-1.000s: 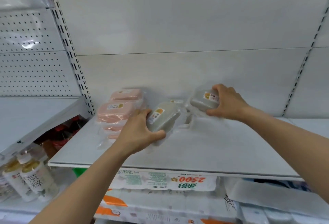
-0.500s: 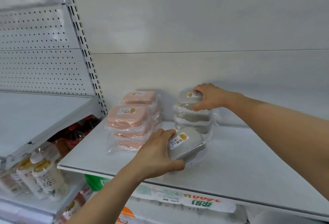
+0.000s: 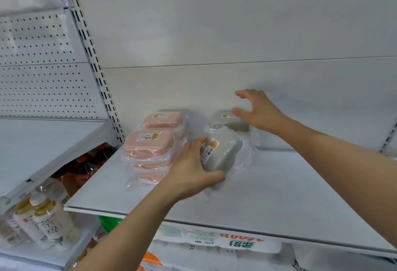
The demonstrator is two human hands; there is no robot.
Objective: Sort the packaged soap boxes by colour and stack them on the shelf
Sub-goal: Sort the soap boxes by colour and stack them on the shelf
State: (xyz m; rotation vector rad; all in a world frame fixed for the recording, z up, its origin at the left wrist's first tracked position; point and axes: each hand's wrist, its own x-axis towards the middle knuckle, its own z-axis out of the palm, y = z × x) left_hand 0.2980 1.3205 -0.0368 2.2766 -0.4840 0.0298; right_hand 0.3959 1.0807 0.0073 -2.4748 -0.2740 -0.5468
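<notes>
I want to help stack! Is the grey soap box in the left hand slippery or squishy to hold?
Probably a bit slippery: the grey soap box sits in loose clear wrap. The box itself looks stiff, since the left hand grips it without denting it. Its rounded corners might let it slide off a stack.

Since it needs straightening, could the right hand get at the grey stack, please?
Probably yes: the right hand hovers open just above the grey stack, with nothing between them.

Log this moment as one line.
left hand: grips grey soap box, tilted | right hand: open above grey stack | pink stacks: on shelf
</notes>
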